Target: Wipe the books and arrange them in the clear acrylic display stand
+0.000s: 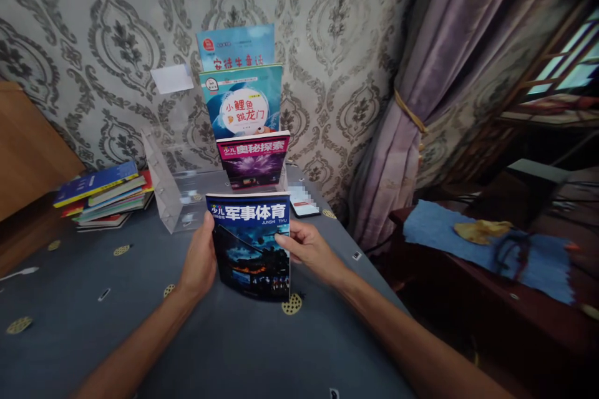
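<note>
Both my hands hold a dark blue book [253, 249] upright, its cover with white Chinese lettering facing me. My left hand [200, 255] grips its left edge, and my right hand [309, 248] pinches the right edge with the thumb on the cover. Just behind it, a clear tiered display stand [161, 199] carries three books in stepped rows. A purple and pink book [255, 159] is lowest, a teal book [243, 103] is above it, and a light blue book [236, 47] stands at the top, partly hidden.
Left of the stand lies a stack of books [110, 193]. A phone [304, 201] rests on the grey tablecloth [140, 336] to the right. A white spoon [21, 273] is at the far left. Beyond the table's right edge are a purple curtain [407, 106] and a blue cloth [435, 234].
</note>
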Motion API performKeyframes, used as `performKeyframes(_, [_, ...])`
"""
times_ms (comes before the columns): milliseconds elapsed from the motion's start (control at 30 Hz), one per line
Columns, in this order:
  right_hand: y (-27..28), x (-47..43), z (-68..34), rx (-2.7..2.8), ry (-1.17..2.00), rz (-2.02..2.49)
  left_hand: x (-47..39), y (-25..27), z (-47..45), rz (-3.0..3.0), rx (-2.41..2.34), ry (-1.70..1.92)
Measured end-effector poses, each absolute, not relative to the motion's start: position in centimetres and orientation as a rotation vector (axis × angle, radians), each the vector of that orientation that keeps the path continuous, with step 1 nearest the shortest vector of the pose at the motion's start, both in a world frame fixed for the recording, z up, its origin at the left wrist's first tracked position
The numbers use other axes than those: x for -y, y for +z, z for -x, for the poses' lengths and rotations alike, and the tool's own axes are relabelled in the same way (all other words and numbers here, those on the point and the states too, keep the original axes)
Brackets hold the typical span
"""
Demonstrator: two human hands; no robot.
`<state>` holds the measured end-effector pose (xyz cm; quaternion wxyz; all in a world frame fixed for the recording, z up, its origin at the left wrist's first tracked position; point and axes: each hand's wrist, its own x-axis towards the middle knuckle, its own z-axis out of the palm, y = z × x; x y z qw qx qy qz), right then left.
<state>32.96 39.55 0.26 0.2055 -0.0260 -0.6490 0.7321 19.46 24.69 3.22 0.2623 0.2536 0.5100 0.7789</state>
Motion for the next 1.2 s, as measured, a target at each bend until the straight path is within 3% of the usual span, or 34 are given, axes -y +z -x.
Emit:
performKeyframes(700, [0.7,-42.1,-33.9,2.055,2.139,-0.059,-23.6,3.0,-18.5,-0.758,-1.532,1.930])
performKeyframes(1200, [1.3,-40.7,-34.0,2.037,1.673,-0.056,-23.4,2.5,-18.2,-0.994,-1.626,2.006])
